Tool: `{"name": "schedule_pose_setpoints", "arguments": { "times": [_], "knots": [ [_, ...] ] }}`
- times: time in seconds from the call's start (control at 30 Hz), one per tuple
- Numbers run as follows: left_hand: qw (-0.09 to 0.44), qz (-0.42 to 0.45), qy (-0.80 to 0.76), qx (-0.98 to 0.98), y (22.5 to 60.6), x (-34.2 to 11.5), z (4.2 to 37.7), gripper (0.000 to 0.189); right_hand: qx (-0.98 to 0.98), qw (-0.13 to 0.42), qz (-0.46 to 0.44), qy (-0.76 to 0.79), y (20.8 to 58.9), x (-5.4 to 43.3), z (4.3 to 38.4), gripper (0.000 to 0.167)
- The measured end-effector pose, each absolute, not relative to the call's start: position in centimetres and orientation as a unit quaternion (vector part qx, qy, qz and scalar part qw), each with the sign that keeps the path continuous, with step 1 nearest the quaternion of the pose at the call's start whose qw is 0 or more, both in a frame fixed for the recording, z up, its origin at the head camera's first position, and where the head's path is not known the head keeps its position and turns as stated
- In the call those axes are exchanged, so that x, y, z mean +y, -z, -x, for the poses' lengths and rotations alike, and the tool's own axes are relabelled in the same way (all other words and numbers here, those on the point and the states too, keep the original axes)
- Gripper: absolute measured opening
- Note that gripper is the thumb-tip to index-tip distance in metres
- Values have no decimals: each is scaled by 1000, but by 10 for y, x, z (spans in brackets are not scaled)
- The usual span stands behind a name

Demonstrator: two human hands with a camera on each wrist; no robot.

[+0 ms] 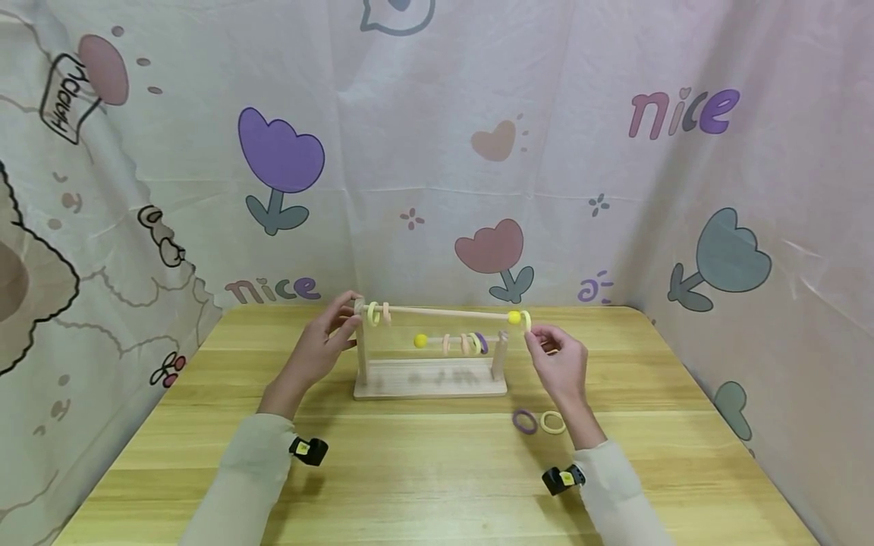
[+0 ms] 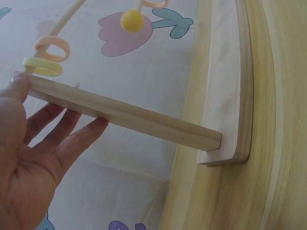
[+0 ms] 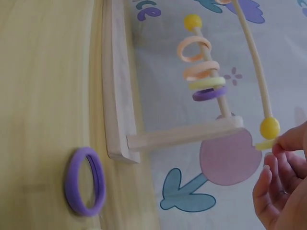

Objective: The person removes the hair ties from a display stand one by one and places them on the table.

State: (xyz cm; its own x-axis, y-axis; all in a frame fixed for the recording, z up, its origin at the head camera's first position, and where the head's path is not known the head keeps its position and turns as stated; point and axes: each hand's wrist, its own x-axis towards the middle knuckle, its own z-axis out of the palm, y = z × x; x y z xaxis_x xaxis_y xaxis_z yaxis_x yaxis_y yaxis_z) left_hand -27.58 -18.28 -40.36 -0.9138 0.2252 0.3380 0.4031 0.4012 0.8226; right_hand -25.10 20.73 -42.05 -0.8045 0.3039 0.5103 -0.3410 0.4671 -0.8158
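Observation:
A wooden stand (image 1: 430,388) has two posts, each bearing a sideways rod. My left hand (image 1: 317,345) grips the top of the left post (image 2: 124,112), thumb at the upper end and fingers along its side. From that post the upper rod (image 1: 451,312) runs right to a yellow ball (image 1: 515,318), carrying a yellow-green ring (image 2: 43,66) and a peach ring (image 2: 53,48). My right hand (image 1: 563,364) pinches a pale yellow ring (image 3: 265,144) between thumb and fingers, right at the ball's outer end. Peach, yellow and purple rings hang on the lower rod (image 3: 221,103).
On the table (image 1: 410,470), right of the stand's base, lie a purple ring (image 1: 524,422) and a pale yellow ring (image 1: 553,422). A printed cloth (image 1: 410,152) hangs behind the table and along both sides.

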Motion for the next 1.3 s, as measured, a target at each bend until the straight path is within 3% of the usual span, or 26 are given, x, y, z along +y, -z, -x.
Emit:
{"name": "schedule_pose_setpoints", "arguments": {
  "times": [0.37, 0.73, 1.13, 1.3],
  "knots": [
    [84, 190, 514, -832, 404, -182, 276, 42, -859, 180, -36, -478, 409, 233, 243, 13],
    [86, 191, 513, -833, 405, -182, 277, 41, -896, 24, -141, -419, 414, 238, 241, 6],
    [89, 195, 516, -829, 404, -183, 278, 41, -889, -36, -169, -424, 437, 231, 240, 7],
    [87, 194, 516, -830, 403, -183, 276, 41, -879, -89, -186, -431, 448, 229, 240, 8]
  ]
}}
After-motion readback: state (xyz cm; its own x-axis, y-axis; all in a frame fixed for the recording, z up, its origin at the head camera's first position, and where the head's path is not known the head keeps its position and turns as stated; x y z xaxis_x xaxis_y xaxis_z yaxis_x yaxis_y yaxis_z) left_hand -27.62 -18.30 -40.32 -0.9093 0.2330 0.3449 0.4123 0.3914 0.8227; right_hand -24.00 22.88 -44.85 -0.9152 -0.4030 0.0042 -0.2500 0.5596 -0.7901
